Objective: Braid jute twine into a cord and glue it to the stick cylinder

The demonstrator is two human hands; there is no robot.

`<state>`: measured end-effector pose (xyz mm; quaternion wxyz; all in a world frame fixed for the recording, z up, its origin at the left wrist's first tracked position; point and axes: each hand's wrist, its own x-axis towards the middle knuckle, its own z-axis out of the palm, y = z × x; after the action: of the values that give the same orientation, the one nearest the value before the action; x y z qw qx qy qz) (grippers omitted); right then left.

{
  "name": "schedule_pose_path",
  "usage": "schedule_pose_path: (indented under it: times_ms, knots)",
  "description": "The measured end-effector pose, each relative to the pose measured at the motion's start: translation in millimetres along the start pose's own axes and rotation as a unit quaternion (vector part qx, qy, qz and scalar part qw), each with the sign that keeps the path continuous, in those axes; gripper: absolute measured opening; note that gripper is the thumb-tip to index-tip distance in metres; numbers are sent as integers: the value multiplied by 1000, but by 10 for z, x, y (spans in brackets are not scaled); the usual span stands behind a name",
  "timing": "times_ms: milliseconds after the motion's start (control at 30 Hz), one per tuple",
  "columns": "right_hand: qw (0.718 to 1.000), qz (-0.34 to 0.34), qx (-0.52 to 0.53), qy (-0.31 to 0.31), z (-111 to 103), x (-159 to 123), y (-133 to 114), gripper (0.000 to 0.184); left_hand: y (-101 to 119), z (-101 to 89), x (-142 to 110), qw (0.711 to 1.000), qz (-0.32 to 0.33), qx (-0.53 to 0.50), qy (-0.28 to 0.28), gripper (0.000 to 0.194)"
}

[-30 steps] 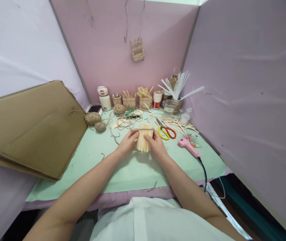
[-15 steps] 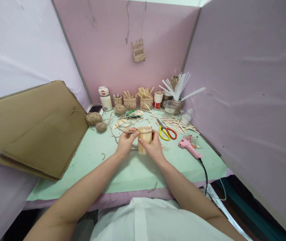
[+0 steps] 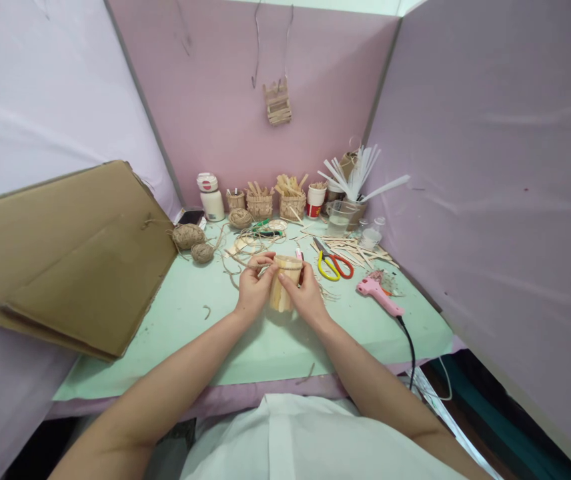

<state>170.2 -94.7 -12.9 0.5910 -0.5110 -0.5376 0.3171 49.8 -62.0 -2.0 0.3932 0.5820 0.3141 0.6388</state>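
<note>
A small round cup made of upright wooden sticks is held just above the table, tilted so that its rim shows. Twine runs around it just below the rim. My left hand is closed at the cup's left side, pinching the twine between thumb and fingers. From the right, my right hand grips the cup, thumb across the front and fingers behind it, mostly hidden. Loose twine trails from the left hand back over the table.
Yellow-and-red-handled scissors and a pink glue gun lie on the right. Balls of twine sit at the left beside cardboard. Stick-filled baskets line the back; loose sticks lie behind the scissors.
The cup has tipped and turned in my hands, so its open rim now shows. It sits slightly lower. Both hands stay on it, the left with the twine.
</note>
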Motion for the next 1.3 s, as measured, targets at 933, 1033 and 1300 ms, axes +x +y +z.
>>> schedule_pose_path:
  times_ms: [933, 1033, 1300]
  knots:
    - [997, -9, -74, 24, -22, -32, -56, 44, 58, 51, -46, 996, -71, -51, -32, 28]
    - [996, -17, -90, 23, -19, -43, -73, 45, 64, 52, -38, 995, -82, -53, -30, 30]
    - [994, -17, -103, 25, -29, -59, -102, 49, 67, 47, -33, 996, -73, -46, -18, 30]
